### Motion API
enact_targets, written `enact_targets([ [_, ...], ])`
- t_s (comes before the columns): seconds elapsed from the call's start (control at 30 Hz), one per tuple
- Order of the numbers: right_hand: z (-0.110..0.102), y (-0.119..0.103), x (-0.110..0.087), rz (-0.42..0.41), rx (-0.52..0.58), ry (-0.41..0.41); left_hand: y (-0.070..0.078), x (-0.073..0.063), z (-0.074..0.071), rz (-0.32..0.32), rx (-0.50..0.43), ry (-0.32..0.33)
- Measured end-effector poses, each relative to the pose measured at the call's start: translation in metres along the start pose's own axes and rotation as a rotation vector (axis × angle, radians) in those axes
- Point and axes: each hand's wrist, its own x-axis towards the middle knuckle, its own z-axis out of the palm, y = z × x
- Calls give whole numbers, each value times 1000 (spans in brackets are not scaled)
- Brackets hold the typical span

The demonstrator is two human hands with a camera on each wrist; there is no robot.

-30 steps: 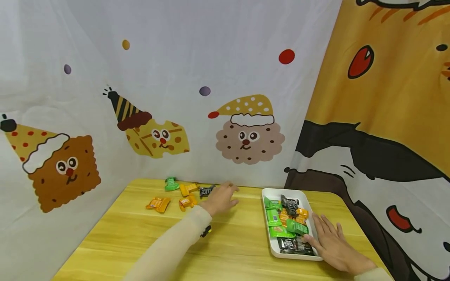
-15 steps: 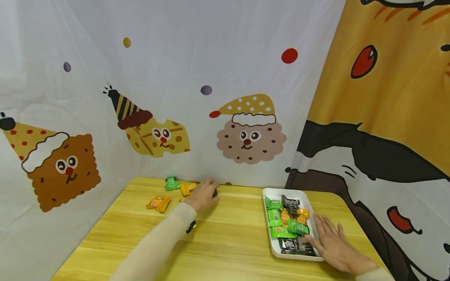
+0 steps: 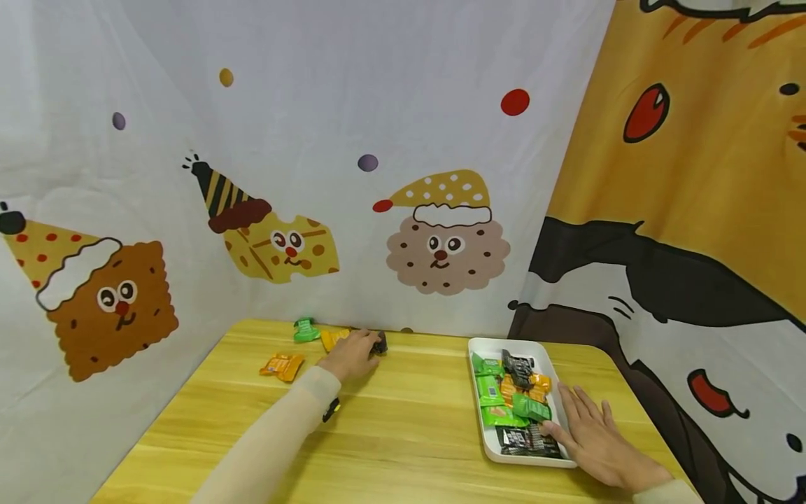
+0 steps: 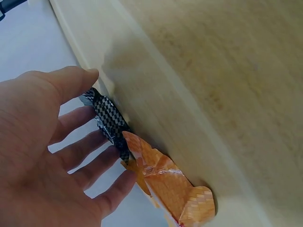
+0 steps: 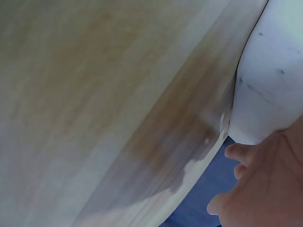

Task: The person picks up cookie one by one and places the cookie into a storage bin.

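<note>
My left hand (image 3: 349, 355) is over the back of the table, at a black wrapped candy (image 3: 380, 343). In the left wrist view, the fingertips reach that checkered candy (image 4: 111, 118) while the thumb stays above its end; no firm grip shows. An orange wrapped candy (image 4: 163, 177) lies beside the little finger. My right hand (image 3: 595, 437) has its fingers spread along the right side of a white tray (image 3: 476, 420), thumb over the rim. Green, orange and black wrapped candies, including a green one (image 3: 531, 407), lie in the tray.
Left of the left hand lie a green candy (image 3: 306, 330), an orange candy (image 3: 282, 366) and another orange candy (image 3: 334, 339), partly covered by the hand. A printed cloth (image 3: 283, 140) hangs along the table's back edge.
My left hand has moved left, from beyond the black candy's right side back onto it, and the black candy now shows right of the fingers. The right hand and tray stay put.
</note>
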Motion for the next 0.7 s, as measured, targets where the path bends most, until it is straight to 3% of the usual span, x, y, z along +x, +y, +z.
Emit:
enact_targets([
  [0.23, -1, 0, 1, 1, -2, 5, 2, -2, -5, 5, 14, 15],
  [0.7, 1, -1, 1, -11, -18, 18, -1, -7, -3, 33, 31, 61],
])
